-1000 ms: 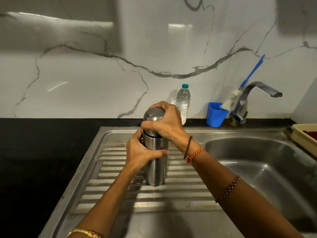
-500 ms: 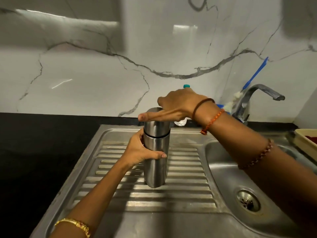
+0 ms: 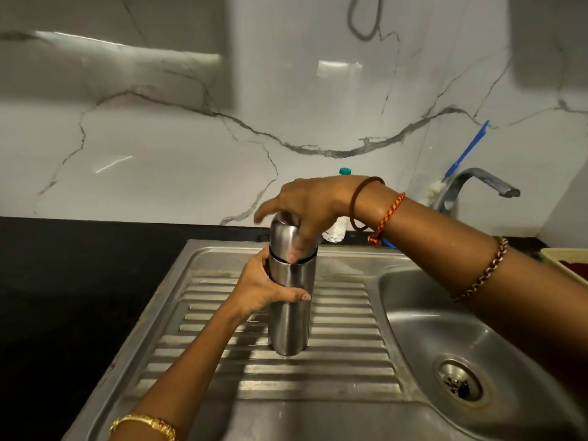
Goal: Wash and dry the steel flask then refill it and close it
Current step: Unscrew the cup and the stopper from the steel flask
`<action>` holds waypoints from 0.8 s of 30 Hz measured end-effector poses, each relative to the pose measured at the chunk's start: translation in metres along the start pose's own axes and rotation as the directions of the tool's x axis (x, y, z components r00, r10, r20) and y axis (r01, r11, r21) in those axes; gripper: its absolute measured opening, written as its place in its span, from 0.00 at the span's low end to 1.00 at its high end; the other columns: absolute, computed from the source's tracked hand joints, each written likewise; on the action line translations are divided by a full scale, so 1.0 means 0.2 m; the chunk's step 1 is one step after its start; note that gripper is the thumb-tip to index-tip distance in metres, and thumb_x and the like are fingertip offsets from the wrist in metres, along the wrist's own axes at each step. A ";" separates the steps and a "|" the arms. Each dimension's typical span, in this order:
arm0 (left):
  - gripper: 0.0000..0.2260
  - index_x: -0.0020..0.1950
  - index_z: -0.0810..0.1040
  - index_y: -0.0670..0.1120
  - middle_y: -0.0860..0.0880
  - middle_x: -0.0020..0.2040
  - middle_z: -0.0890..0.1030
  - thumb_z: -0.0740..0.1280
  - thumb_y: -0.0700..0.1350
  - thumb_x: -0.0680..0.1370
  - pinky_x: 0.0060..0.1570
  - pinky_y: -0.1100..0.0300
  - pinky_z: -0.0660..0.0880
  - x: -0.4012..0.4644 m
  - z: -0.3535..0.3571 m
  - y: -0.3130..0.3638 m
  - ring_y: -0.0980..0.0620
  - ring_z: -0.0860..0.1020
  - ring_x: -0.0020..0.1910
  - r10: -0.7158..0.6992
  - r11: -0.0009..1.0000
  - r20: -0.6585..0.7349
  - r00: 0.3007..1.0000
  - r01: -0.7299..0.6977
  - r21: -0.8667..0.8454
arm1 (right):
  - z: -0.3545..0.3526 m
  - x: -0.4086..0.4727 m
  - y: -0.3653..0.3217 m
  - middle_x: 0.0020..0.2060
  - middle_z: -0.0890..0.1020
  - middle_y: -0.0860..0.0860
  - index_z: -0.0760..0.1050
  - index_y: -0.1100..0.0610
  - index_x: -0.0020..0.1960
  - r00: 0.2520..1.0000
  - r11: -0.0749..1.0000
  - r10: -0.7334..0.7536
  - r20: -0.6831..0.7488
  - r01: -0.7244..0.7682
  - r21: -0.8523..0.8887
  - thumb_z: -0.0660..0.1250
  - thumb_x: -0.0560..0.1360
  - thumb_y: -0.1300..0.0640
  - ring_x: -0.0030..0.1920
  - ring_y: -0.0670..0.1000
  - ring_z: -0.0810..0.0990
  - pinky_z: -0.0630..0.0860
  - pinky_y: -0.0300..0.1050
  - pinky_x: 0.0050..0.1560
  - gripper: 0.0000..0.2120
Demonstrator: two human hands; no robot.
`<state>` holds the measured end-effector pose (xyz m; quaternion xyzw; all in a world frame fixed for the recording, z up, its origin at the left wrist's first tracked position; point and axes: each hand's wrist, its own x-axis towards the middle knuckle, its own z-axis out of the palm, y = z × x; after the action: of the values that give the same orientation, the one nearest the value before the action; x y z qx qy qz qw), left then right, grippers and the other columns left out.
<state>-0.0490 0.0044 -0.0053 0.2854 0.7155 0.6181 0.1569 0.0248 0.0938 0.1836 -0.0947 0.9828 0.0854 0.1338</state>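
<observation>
Flask (image 3: pixel 291 313) upright on drainboard (image 3: pixel 343 361) — left hand (image 3: pixel 264 289) grips body, right hand (image 3: pixel 307 206) grips cap (image 3: pixel 283 237).

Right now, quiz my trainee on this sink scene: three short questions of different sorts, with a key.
1. True or false: the steel flask lies on its side in the sink basin.
2. Which hand grips the flask's body? A. left hand B. right hand
3. Fill in: the right hand grips the flask's ___.

Key: 1. False; it stands upright on the ribbed drainboard. 2. A. 3. Cap.
</observation>
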 end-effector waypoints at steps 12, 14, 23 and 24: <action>0.38 0.57 0.72 0.50 0.51 0.50 0.80 0.80 0.47 0.48 0.45 0.63 0.77 -0.02 0.00 0.02 0.53 0.80 0.50 -0.035 0.999 0.015 0.999 0.035 0.005 | 0.08 0.11 0.02 0.36 0.73 0.50 0.70 0.55 0.46 0.978 0.975 0.116 -0.174 -0.145 -0.167 0.58 0.75 0.38 0.44 0.52 0.72 0.67 0.42 0.38 0.19; 0.34 0.56 0.72 0.50 0.50 0.50 0.80 0.81 0.38 0.54 0.46 0.62 0.78 -0.02 0.00 0.03 0.53 0.79 0.49 -0.036 0.999 0.021 0.999 0.036 0.011 | 0.06 0.09 0.04 0.44 0.72 0.49 0.71 0.53 0.55 0.999 0.997 0.047 -0.015 -0.048 -0.067 0.65 0.74 0.46 0.47 0.51 0.70 0.71 0.41 0.40 0.15; 0.38 0.57 0.72 0.50 0.50 0.50 0.81 0.79 0.48 0.48 0.42 0.64 0.77 -0.03 0.01 0.03 0.53 0.80 0.49 -0.019 1.000 0.012 1.000 0.019 -0.006 | 0.15 0.19 0.17 0.32 0.74 0.51 0.75 0.61 0.46 0.948 0.955 0.293 -0.121 -0.286 0.074 0.52 0.76 0.36 0.29 0.47 0.69 0.66 0.40 0.30 0.28; 0.38 0.57 0.72 0.49 0.50 0.50 0.81 0.79 0.49 0.47 0.42 0.64 0.77 -0.02 0.01 0.03 0.53 0.80 0.49 -0.016 1.000 0.011 1.000 0.016 -0.008 | 0.21 0.29 0.20 0.28 0.72 0.50 0.76 0.61 0.44 0.933 0.939 0.341 -0.111 -0.332 0.090 0.56 0.77 0.38 0.27 0.47 0.68 0.64 0.39 0.27 0.26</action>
<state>-0.0430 0.0030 -0.0008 0.2825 0.7142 0.6182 0.1670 -0.0288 0.1311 0.1338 0.0746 0.9933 0.0667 0.0585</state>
